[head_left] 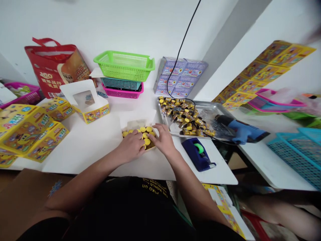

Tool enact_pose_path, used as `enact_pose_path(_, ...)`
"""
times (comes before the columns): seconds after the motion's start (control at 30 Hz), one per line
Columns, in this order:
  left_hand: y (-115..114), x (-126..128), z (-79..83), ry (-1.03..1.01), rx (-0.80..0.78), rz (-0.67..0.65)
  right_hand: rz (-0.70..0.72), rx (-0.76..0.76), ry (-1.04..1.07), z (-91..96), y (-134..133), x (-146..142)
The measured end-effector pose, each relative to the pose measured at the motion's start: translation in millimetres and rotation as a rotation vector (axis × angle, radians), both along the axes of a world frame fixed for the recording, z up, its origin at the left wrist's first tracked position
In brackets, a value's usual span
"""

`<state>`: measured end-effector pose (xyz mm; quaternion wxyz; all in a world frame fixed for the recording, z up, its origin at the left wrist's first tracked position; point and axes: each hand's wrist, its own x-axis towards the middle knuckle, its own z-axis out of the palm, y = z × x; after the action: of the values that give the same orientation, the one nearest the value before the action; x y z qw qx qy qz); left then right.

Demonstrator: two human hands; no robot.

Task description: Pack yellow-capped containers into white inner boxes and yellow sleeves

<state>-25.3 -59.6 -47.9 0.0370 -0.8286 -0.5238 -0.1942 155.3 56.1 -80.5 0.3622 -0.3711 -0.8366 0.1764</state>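
A small open box (136, 122) stands on the white table in front of me, packed with several yellow-capped tubes (147, 129). My left hand (131, 145) lies over the left part of the tubes, fingers curled down onto the caps. Over the box's right side my right hand (163, 138) curves, its fingertips pressing on the caps. Neither hand lifts anything. A metal tray (213, 110) to the right holds a heap of several more yellow-capped tubes (184, 117).
A blue heat gun (240, 131) with a black cord lies on the tray's right end. A blue tape dispenser (198, 154) sits by my right wrist. Stacked baskets (124, 72), purple boxes (179, 77), yellow cartons (27, 132), an open windowed box (87, 103) and a red bag (55, 68) ring the table.
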Motion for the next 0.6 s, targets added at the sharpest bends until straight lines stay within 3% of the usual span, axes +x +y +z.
enact_pose_path(0.13, -9, -9, 2.2, -0.146, 0.176, 0.055, -0.014, -0.154, 0.191, 1.6, 3, 16)
enact_pose_path(0.23, -17, -15, 2.8, -0.277, 0.336, 0.121, -0.128, -0.225, 0.280, 10.8, 18, 35)
enact_pose_path(0.3, -21, -19, 0.9, -0.339, 0.405, 0.157, -0.238, -0.242, 0.230, 24.4, 40, 54)
enact_pose_path(0.4, -29, -27, -8.7, -0.371, 0.503, 0.239, -0.427, -0.284, -0.032, 54.4, 83, 88)
enact_pose_path(0.5, -36, -35, -28.8, -0.375, 0.572, 0.353, -0.576, -0.266, -0.453, 80.5, 126, 115)
enact_pose_path(0.6, -41, -38, -57.5, -0.477, 0.437, 0.425, -0.609, -0.269, -0.815, 84.7, 153, 129)
